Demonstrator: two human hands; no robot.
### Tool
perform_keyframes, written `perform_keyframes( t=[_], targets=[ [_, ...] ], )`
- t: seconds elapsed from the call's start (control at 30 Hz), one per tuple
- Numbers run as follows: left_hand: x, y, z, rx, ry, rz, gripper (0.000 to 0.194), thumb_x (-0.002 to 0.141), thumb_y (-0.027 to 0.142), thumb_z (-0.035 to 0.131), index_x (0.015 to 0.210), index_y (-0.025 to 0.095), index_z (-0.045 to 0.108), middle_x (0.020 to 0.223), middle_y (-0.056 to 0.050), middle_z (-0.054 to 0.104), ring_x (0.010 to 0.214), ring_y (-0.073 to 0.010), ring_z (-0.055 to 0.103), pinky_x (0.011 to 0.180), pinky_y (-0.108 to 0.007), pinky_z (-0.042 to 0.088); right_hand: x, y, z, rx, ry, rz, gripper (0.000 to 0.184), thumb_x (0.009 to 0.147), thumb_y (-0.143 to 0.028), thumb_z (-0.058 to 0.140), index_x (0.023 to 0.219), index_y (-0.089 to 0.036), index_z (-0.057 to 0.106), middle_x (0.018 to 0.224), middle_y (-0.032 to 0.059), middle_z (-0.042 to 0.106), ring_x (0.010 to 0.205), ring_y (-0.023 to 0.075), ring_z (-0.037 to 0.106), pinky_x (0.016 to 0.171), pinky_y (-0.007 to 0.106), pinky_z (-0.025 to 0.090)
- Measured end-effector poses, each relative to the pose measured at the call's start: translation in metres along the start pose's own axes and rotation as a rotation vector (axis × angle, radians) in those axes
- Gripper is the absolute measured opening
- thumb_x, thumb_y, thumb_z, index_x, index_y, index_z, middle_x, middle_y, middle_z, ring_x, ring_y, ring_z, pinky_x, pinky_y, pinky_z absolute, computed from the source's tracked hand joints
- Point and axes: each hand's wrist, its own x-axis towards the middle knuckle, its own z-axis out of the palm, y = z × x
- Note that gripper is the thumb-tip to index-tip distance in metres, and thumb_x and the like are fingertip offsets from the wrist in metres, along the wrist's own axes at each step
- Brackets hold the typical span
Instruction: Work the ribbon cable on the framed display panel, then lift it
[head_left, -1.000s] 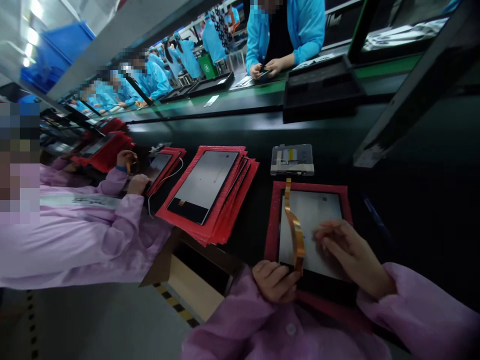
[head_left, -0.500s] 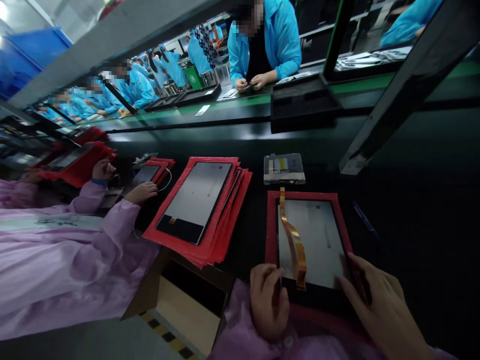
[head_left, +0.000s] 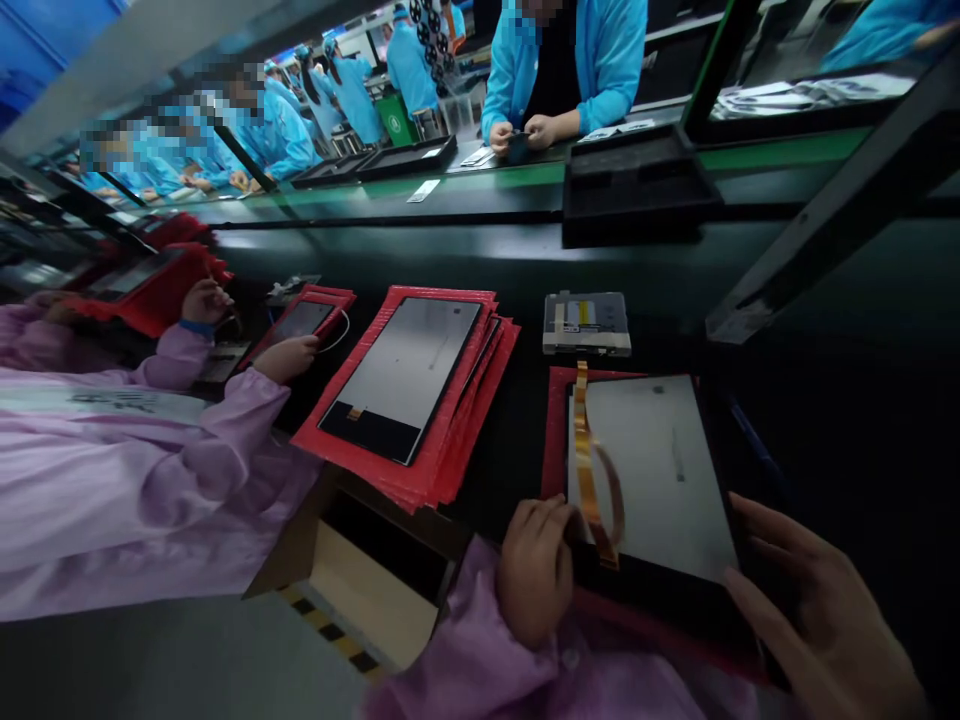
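A grey-backed display panel (head_left: 651,450) with a black lower strip is held between my two hands over a red sheet (head_left: 556,430). My left hand (head_left: 535,570) has its fingers curled at the panel's lower left edge. At the lower right corner, my right hand (head_left: 821,600) grips it, thumb on the near face and fingers along the right side. A long orange flat flex cable (head_left: 584,455) lies along the panel's left side, and its shadow or reflection shows on the grey back. Beyond the panel sits a clear plastic case (head_left: 586,325) with a small board inside.
To the left lies a stack of red sheets (head_left: 469,440) with another display panel (head_left: 405,370) on top. A co-worker's hand (head_left: 287,358) rests near a smaller panel. A blue pen (head_left: 754,435) lies right; a metal post (head_left: 780,255) and black tray (head_left: 637,190) stand behind.
The panel has shifted up and right over the red sheet and looks tilted, covering the sheet's right border. Both hands moved with it. The whole view has also shifted slightly.
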Motion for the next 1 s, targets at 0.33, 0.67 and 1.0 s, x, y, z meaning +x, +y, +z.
perform_keyframes(
  t=[0.33, 0.67, 1.0],
  targets=[
    [0.023, -0.030, -0.036, -0.336, -0.322, 0.057, 0.046, 0.089, 0.005, 0.039, 0.123, 0.025, 0.063, 0.121, -0.006, 0.066, 0.108, -0.0186, 0.058, 0.093, -0.036, 0.047, 0.010, -0.067, 0.020, -0.225, -0.113, -0.843, 0.074, 0.088, -0.054, 0.051, 0.143, -0.008, 0.033, 0.152, 0.0221, 0.021, 0.137, 0.0382, 0.027, 0.092, 0.053, 0.049],
    [0.067, -0.055, -0.071, -0.504, -0.287, -0.148, 0.023, 0.083, 0.013, 0.049, 0.088, 0.020, 0.070, 0.106, -0.007, 0.067, 0.106, -0.0196, 0.060, 0.097, -0.035, 0.045, 0.037, -0.055, 0.068, -0.031, 0.084, -1.202, 0.074, 0.092, -0.057, 0.043, 0.145, -0.006, 0.032, 0.153, 0.0153, 0.026, 0.140, 0.0336, 0.028, 0.117, 0.059, 0.010],
    [0.180, -0.075, -0.005, -0.337, 0.054, -0.301, 0.039, 0.073, 0.006, 0.041, 0.106, 0.016, 0.061, 0.112, -0.009, 0.064, 0.107, -0.0170, 0.060, 0.103, -0.038, 0.043, 0.040, -0.038, 0.087, 0.261, 0.196, -1.258, 0.084, 0.091, -0.055, 0.045, 0.150, -0.004, 0.013, 0.153, 0.0151, 0.024, 0.139, 0.0314, 0.030, 0.117, 0.058, 0.010]
  ],
)
